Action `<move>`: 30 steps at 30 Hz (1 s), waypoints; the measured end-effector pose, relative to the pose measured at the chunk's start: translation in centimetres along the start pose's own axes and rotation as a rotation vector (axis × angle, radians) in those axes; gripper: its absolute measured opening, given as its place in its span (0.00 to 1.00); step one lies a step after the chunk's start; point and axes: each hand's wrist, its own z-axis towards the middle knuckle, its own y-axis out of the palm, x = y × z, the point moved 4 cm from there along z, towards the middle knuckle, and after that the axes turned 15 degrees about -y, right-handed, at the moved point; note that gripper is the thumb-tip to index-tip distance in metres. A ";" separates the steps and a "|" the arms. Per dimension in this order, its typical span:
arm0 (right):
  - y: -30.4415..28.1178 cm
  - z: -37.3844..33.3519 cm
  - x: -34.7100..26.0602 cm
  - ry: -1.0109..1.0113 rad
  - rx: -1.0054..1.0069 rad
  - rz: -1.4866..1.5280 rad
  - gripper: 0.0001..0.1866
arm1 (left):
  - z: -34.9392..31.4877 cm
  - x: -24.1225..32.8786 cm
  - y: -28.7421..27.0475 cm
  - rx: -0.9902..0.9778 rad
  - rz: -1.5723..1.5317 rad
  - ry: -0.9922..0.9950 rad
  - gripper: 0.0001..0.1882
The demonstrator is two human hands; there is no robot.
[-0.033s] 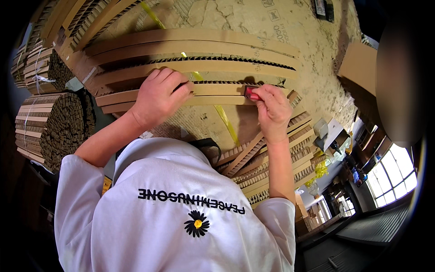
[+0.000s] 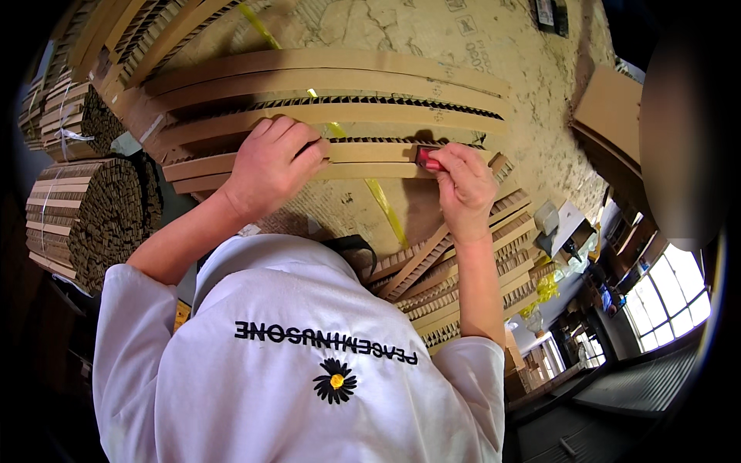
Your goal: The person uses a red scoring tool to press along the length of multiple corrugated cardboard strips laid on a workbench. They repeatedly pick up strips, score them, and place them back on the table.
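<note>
Brown cardboard strips (image 2: 370,152) lie side by side across the tabletop (image 2: 544,131), with both hands at the nearest ones.

The left hand (image 2: 279,163) bends over the nearest strips, left of their middle; its fingers are curled, though whether they pinch the cardboard cannot be told. The right hand (image 2: 468,185) has its fingers (image 2: 457,157) closed around a small red tool (image 2: 434,163), whose dark end sits at the right-hand part of those same strips. A yellow band (image 2: 386,210) runs beneath the strips. More ridged strips are piled beside the right forearm (image 2: 479,285), and tied bundles (image 2: 58,204) sit at the left.
</note>
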 end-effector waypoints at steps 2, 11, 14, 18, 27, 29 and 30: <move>0.1 -0.1 0.2 -0.014 0.001 0.022 0.15 | -0.1 0.0 0.0 -0.004 0.007 -0.007 0.14; 0.3 -0.2 0.5 -0.031 -0.004 0.020 0.15 | -0.3 0.0 0.2 -0.008 0.004 -0.026 0.16; 0.3 0.0 0.2 -0.021 0.000 0.032 0.15 | -0.3 0.3 0.4 -0.012 0.031 -0.041 0.14; 0.1 -0.1 0.2 -0.028 -0.012 0.006 0.15 | 0.7 1.5 1.5 0.005 0.046 -0.051 0.14; 0.4 -0.5 0.5 -0.025 -0.020 0.038 0.15 | 1.3 2.1 2.8 -0.054 0.078 -0.072 0.14; 0.2 -0.4 0.3 -0.043 -0.024 0.010 0.15 | 1.4 2.2 2.8 -0.062 0.080 -0.069 0.12; 0.2 -0.5 0.3 -0.043 -0.016 0.017 0.15 | 1.6 2.3 2.8 -0.060 0.081 -0.073 0.11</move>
